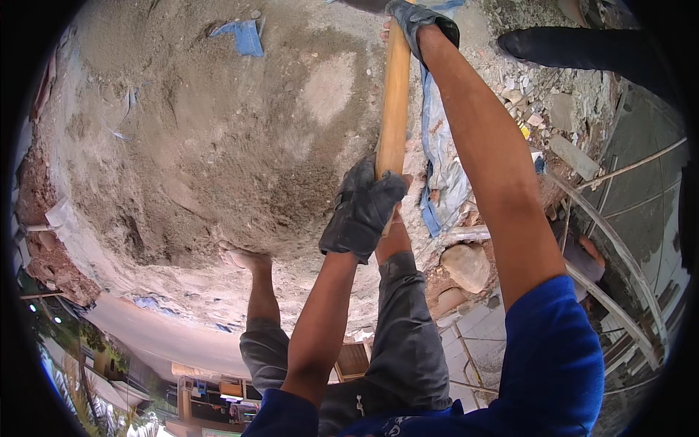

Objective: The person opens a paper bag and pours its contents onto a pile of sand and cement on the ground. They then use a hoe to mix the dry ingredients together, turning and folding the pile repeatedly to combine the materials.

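Observation:
A thick, pale wooden handle (pixel 395 104) runs up the middle of the view, and both my hands grip it. Wrapped round its lower part is my left hand (pixel 360 207), in a dark grey work glove with bare fingertips. My right hand (pixel 423 27), gloved the same way, grips it close to the top edge of the view. Whatever tool head the handle carries cannot be made out. Beneath and to the left spreads a bed of damp grey-brown sand or mortar mix (pixel 218 125). My bare left foot (pixel 243 257) stands at its near edge.
Blue-and-white woven plastic sheeting (pixel 437 147) lies right of the handle; a blue scrap (pixel 246 38) pokes from the sand. Another person's dark-clad leg (pixel 579 48) enters at upper right. Rubble (pixel 527 104), a large stone (pixel 467 266) and bent poles (pixel 611 218) line the right, near another person (pixel 579 262).

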The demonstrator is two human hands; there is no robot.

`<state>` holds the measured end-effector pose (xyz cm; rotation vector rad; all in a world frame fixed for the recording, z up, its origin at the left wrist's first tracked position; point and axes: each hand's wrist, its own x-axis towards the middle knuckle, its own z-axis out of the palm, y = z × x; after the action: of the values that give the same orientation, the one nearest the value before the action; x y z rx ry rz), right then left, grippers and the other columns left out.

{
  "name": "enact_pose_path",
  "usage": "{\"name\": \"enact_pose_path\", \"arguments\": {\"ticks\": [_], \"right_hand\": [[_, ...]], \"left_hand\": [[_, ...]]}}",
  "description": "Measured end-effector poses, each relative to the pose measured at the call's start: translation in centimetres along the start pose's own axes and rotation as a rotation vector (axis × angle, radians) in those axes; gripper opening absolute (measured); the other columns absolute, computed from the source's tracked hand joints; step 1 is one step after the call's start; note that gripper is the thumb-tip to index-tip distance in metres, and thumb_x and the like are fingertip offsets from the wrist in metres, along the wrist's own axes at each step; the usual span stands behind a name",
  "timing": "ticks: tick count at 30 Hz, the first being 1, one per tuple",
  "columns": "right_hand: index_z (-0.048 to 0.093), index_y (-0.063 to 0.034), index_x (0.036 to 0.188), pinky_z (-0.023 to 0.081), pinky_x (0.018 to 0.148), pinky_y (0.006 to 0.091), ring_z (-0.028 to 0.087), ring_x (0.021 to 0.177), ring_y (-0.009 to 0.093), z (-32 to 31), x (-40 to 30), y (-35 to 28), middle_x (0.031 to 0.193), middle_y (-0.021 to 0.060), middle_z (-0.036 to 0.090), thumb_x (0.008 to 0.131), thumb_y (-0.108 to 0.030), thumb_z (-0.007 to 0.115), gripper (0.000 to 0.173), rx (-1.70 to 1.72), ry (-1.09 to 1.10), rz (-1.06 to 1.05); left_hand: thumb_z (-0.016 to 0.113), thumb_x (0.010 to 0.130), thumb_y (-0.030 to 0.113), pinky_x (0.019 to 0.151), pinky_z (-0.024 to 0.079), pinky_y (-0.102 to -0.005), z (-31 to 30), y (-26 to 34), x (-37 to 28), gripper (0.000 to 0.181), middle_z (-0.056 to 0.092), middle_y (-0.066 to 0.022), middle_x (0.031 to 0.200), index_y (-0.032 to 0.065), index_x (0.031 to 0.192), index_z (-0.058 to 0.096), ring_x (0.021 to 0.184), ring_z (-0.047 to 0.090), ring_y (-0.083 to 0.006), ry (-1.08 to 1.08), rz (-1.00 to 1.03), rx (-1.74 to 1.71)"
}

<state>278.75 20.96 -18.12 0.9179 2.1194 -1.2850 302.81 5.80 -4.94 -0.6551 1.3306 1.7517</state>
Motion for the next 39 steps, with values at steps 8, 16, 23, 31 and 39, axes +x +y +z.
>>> {"name": "enact_pose_path", "arguments": {"ticks": [8, 16, 23, 31, 39], "right_hand": [[0.053, -0.0076, 0.105, 0.057, 0.06, 0.043, 0.059, 0.067, 0.028, 8.7, -13.5, 11.5, 0.086, 0.0142, 0.058, 0.084, -0.028, 0.063, 0.031, 0.282, -0.231, 0.48], [0.044, -0.0028, 0.106, 0.053, 0.045, 0.0353, 0.056, 0.057, 0.02, 15.9, -41.3, 20.0, 0.077, 0.0087, 0.052, 0.086, -0.015, 0.063, 0.03, 0.445, -0.289, 0.559], [0.053, -0.0034, 0.09, 0.052, 0.045, 0.0334, 0.06, 0.05, 0.023, 15.9, -24.0, 2.9, 0.067, 0.0087, 0.058, 0.084, -0.023, 0.062, 0.022, 0.316, -0.215, 0.038], [0.048, -0.005, 0.101, 0.053, 0.05, 0.0369, 0.058, 0.057, 0.023, 24.9, -30.4, 12.5, 0.073, 0.0111, 0.054, 0.086, -0.026, 0.06, 0.029, 0.065, -0.389, 0.455], [0.054, 0.0015, 0.094, 0.052, 0.043, 0.0334, 0.056, 0.045, 0.02, 19.1, -33.4, 1.9, 0.066, 0.0107, 0.058, 0.084, -0.017, 0.063, 0.023, 0.298, -0.439, 0.055]], "left_hand": [[0.064, 0.082, 0.03, 0.044, 0.046, -0.0276, -2.4, -3.4, -14.8, 0.031, 0.052, -0.003, 0.062, 0.0022, 0.092, 0.056, 0.049, 0.054, -0.0123, 0.093, -0.356, -0.229], [0.068, 0.075, 0.028, 0.053, 0.049, -0.032, -8.5, -10.9, -38.4, 0.032, 0.062, -0.0074, 0.068, 0.0019, 0.092, 0.06, 0.059, 0.061, -0.0169, 0.204, -0.396, 0.071], [0.066, 0.081, 0.028, 0.049, 0.05, -0.0347, -11.6, -10.3, -20.5, 0.033, 0.059, -0.0119, 0.066, -0.0007, 0.094, 0.055, 0.052, 0.062, -0.0246, 0.088, -0.071, 0.071], [0.065, 0.079, 0.023, 0.041, 0.047, -0.0288, -13.3, -13.0, -28.7, 0.024, 0.054, -0.003, 0.058, 0.0013, 0.081, 0.055, 0.044, 0.054, -0.0127, 0.28, -0.345, -0.242], [0.071, 0.07, 0.026, 0.054, 0.049, -0.0408, -11.4, -12.2, -29.1, 0.042, 0.059, -0.0178, 0.068, -0.0013, 0.1, 0.058, 0.059, 0.062, -0.0363, 0.249, 0.097, 0.221]]}}
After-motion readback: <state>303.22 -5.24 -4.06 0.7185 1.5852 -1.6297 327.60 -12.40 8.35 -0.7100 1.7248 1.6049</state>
